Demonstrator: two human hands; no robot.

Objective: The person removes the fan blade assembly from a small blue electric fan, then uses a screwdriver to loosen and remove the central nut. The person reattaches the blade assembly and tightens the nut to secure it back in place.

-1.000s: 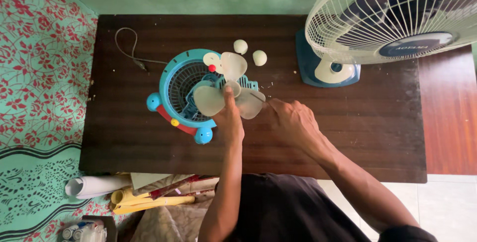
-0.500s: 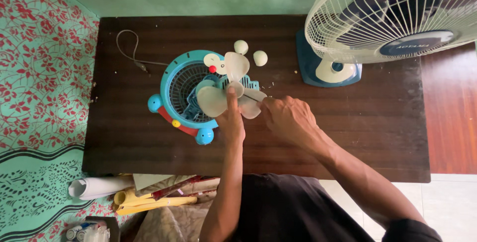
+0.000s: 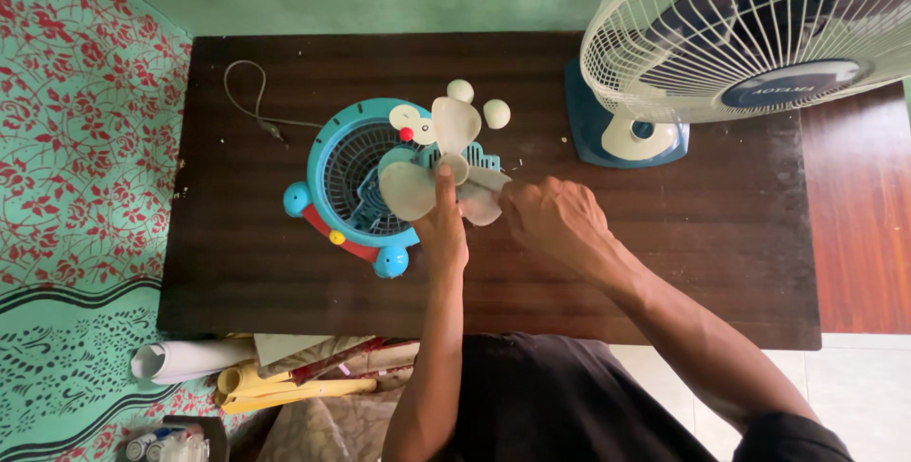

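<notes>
Count, head view.

Fans: two. One small blue toy fan (image 3: 356, 187), centre-left on the worktop (image 3: 664, 263); one large white-grilled fan (image 3: 750, 35), far right.

Fan blades on the small one: three pale blades (image 3: 455, 125).

Round blue feet on the small fan: two showing (image 3: 390, 262).

Cream balls: two, far side of the small fan (image 3: 460, 90).

Thin cable: one, far left on the worktop (image 3: 249, 101).

Hands: two, left hand (image 3: 442, 230) and right hand (image 3: 550, 220), both near centre.

Paper rolls: one white (image 3: 176, 360), near left on the floor.

Worktop: one.
</notes>
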